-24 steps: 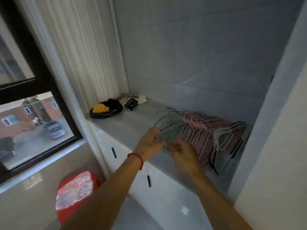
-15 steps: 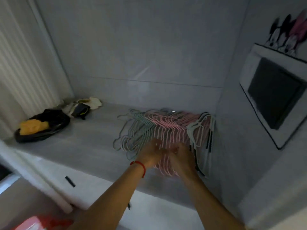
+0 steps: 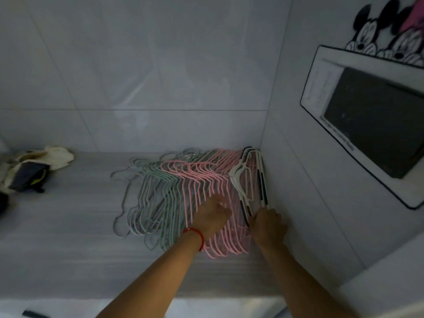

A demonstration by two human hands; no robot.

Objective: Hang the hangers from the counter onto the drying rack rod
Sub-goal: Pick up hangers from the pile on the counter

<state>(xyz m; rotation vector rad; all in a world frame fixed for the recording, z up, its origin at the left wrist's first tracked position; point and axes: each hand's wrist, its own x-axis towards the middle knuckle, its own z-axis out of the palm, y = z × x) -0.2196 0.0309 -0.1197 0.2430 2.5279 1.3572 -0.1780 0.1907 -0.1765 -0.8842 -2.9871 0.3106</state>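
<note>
Hangers [image 3: 183, 187] piled on counter [image 3: 68, 237] against right wall (back corner); cloth bundle [image 3: 34, 168] far left.

A single head-worn view is given, looking forward and steeply down from above the counter [image 3: 68, 226] edge. The tiled back wall [image 3: 137, 65] is faced squarely, the corner with the side wall [image 3: 309, 180] lying to the right. The fanned hangers [image 3: 183, 187] are seen close, at arm's reach, and both forearms enter from the lower edge.
</note>
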